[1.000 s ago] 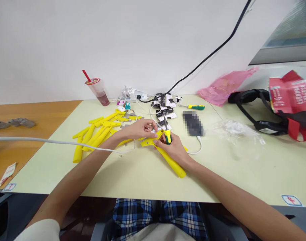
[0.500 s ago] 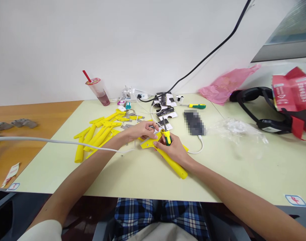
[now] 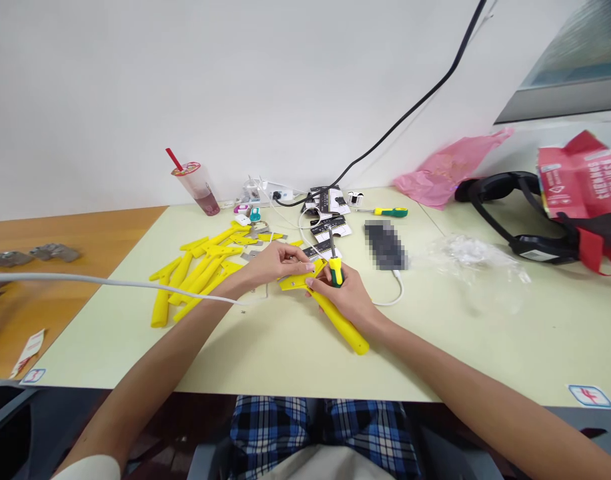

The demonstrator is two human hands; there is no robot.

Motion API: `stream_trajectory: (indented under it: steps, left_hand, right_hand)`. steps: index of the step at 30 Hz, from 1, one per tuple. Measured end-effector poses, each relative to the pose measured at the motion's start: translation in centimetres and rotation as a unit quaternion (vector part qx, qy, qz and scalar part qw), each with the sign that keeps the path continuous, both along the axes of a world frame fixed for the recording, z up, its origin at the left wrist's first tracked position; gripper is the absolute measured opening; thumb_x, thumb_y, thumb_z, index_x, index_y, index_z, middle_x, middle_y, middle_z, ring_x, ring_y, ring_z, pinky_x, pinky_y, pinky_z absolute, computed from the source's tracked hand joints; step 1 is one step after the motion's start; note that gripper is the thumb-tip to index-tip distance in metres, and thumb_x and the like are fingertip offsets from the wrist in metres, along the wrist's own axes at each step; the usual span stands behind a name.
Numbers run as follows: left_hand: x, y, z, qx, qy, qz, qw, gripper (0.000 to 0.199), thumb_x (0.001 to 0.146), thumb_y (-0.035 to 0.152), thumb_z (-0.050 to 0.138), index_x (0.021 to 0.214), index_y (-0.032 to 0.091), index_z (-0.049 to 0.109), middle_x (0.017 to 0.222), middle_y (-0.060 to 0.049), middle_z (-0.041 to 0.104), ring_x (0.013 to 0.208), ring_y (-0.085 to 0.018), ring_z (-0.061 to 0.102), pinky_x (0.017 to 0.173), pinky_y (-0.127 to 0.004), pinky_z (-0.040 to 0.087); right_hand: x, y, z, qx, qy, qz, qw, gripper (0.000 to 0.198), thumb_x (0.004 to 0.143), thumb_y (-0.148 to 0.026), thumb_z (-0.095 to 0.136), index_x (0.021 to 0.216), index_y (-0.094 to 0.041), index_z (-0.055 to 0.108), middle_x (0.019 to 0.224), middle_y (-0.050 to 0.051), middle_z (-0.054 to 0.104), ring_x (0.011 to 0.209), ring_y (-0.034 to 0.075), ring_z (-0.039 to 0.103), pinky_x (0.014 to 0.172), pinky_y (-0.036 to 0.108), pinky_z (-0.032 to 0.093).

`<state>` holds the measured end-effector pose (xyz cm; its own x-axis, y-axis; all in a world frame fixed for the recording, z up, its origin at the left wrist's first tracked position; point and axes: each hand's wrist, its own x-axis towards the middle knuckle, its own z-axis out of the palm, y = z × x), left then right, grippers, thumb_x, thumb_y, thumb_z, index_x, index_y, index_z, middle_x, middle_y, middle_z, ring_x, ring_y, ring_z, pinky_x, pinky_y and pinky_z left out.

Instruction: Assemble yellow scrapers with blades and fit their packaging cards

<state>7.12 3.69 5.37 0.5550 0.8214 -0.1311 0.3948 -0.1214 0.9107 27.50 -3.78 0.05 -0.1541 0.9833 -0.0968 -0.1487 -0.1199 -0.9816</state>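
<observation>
My right hand is closed around the neck of a yellow scraper, whose handle slants down to the right. A screwdriver with a yellow and green grip is tucked in the same hand, its shaft pointing up. The fingers of my left hand are pinched on the scraper's wide head, near a screw hole; any small part between the fingertips is hidden. Left of my hands, several more yellow scrapers lie in a pile, with flat metal blades and loose yellow pieces behind.
A tilted drink cup stands by the wall. A white cable crosses over my left arm. Farther back lie black-and-white cards, a second screwdriver and a power strip. A blurred-out phone, clear plastic and a headset lie right.
My left hand's fingers have closed in on the scraper's head and now pinch it. The right hand keeps its hold on the scraper and screwdriver. The view has shifted slightly.
</observation>
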Motion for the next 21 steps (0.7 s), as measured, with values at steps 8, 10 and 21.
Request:
stream_trajectory:
  steps: [8, 10, 21]
  left_hand:
    - [0.9, 0.3, 0.2, -0.033, -0.015, 0.001, 0.999, 0.038, 0.070, 0.045, 0.095, 0.076, 0.017, 0.071, 0.058, 0.006, 0.045, 0.056, -0.008, 0.035, 0.054, -0.025, 0.022]
    - [0.9, 0.4, 0.1, -0.051, -0.014, 0.005, 0.999, 0.038, 0.070, 0.045, 0.096, 0.074, 0.017, 0.072, 0.059, 0.005, 0.048, 0.056, -0.008, 0.037, 0.054, -0.025, 0.023]
    - [-7.2, -4.4, 0.4, -0.113, -0.293, 0.267, 0.911, 0.033, 0.087, 0.025, 0.082, 0.117, 0.012, 0.083, 0.083, -0.002, 0.055, 0.066, -0.008, 0.044, 0.056, -0.018, 0.045]
  right_hand:
    - [0.0, -0.1, 0.2, 0.000, 0.005, -0.001, 1.000, 0.047, 0.074, -0.041, 0.094, 0.087, -0.027, 0.051, 0.083, 0.001, 0.074, 0.078, 0.029, 0.078, 0.051, 0.035, 0.062]
    - [0.0, -0.1, 0.2, -0.004, 0.003, 0.001, 1.000, 0.048, 0.074, -0.042, 0.094, 0.087, -0.027, 0.051, 0.083, 0.001, 0.075, 0.077, 0.029, 0.077, 0.051, 0.036, 0.062]
    - [0.3, 0.1, 1.1, -0.025, 0.055, -0.031, 0.998, 0.058, 0.073, -0.050, 0.097, 0.083, -0.026, 0.045, 0.087, 0.001, 0.072, 0.087, 0.031, 0.081, 0.052, 0.033, 0.063]
